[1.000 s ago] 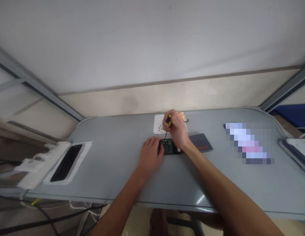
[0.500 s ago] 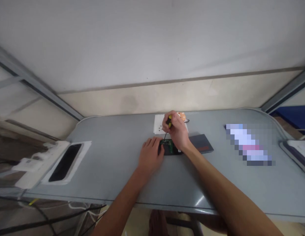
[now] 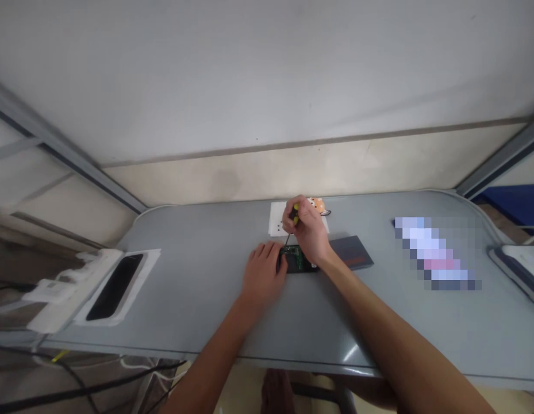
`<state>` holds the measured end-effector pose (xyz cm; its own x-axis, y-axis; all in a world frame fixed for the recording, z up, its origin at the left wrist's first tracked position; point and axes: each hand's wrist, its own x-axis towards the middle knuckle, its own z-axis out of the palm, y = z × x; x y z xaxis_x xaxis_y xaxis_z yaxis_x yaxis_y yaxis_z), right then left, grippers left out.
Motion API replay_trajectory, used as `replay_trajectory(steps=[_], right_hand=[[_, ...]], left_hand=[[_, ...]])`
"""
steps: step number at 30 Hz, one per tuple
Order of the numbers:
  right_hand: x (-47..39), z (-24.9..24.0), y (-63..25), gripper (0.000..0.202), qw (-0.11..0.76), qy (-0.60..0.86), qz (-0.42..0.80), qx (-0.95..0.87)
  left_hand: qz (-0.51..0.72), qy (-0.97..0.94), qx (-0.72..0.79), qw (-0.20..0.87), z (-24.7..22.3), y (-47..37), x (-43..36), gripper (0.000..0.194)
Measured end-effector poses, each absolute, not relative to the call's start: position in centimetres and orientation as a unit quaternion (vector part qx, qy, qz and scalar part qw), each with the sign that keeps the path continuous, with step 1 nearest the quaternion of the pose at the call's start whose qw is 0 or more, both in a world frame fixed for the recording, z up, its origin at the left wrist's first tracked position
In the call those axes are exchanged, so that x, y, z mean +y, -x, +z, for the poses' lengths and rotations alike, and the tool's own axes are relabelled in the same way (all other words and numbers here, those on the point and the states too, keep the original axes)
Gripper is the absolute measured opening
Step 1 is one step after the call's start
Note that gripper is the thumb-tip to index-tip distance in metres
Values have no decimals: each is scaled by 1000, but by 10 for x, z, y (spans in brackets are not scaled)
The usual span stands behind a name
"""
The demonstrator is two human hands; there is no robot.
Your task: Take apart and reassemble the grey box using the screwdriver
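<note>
An opened black phone (image 3: 307, 265) lies flat on the grey table, its green circuit board showing. My left hand (image 3: 263, 265) grips the phone's left end, with the thumb along the near side and the fingers at the far side. In my right hand (image 3: 308, 230) is a screwdriver (image 3: 295, 214) with a black and yellow handle, the fingers wrapped around it. Its thin shaft points down to the board's upper left edge; the tip is too small to make out. Behind the hands, white paper (image 3: 275, 215) carries several tiny dark pieces. A dark flat panel (image 3: 352, 252) rests right of the phone.
An orange and white cartoon-patterned item (image 3: 317, 205) sits behind my right hand. At the left are a black-screened phone (image 3: 115, 287) on white sheets and a white power strip (image 3: 72, 293) with plugs. A blurred-out flat object (image 3: 434, 253) lies at the right.
My right hand and the screwdriver have shifted very slightly left, and the shaft leans a little more. My left hand and the phone stay in place.
</note>
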<state>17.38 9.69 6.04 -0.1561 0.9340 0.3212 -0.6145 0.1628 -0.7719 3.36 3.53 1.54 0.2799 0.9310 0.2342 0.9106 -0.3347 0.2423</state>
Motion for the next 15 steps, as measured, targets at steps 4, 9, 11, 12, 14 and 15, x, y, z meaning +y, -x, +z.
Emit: replay_trajectory(steps=[4,9,11,12,14,15], right_hand=[[96,61,-173,36,616,191,626,-439],[97,62,-175,35,622,185,620,-441],[97,61,-175,34,622,169,625,-441],[97,60,-175,33,620,162,627,-442],[97,59,-174,33,618,154,629,-446],[98,59,-174,33,617,153,628,-448]], left_hand=[[168,-801,574,31,15,-33,36,21],[165,-799,577,28,16,-34,36,20],[168,-799,576,26,16,-34,36,20],[171,-800,575,25,15,-34,36,19],[174,-800,573,25,15,-34,36,19],[175,-801,572,25,15,-33,36,19]])
